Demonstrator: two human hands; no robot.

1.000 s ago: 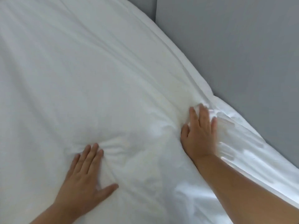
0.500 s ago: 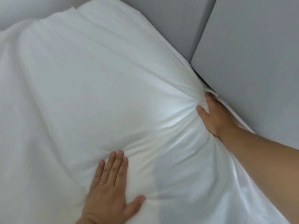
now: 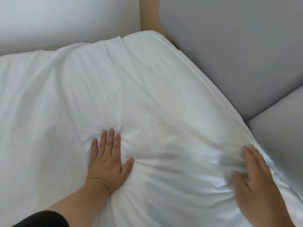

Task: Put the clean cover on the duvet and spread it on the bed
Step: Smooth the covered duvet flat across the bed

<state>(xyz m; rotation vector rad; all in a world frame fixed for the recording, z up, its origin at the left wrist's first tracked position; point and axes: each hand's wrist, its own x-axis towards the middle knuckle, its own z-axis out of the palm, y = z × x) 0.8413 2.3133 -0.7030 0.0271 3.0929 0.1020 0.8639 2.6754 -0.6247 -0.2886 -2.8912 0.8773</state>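
Note:
The white covered duvet point(image 3: 114, 89) lies across the bed and fills most of the view, its far corner rounded near the wall. My left hand point(image 3: 108, 163) presses flat on it with straight fingers, and creases fan out from under the palm. My right hand point(image 3: 255, 181) is blurred by motion near the duvet's right edge, fingers spread and fairly straight over the fabric. Whether it touches the cover I cannot tell. The mattress underneath is hidden.
Grey padded panels point(image 3: 229, 54) run along the right side of the bed, with a lower grey panel point(image 3: 278, 128) beside the duvet's edge. A pale wall point(image 3: 65, 18) stands behind, and a tan strip point(image 3: 149, 13) shows in the corner.
My right hand has left the gap by the grey panel and swept back toward me along the duvet's edge. My left hand stays pressed flat. The view has tilted up to the far corner.

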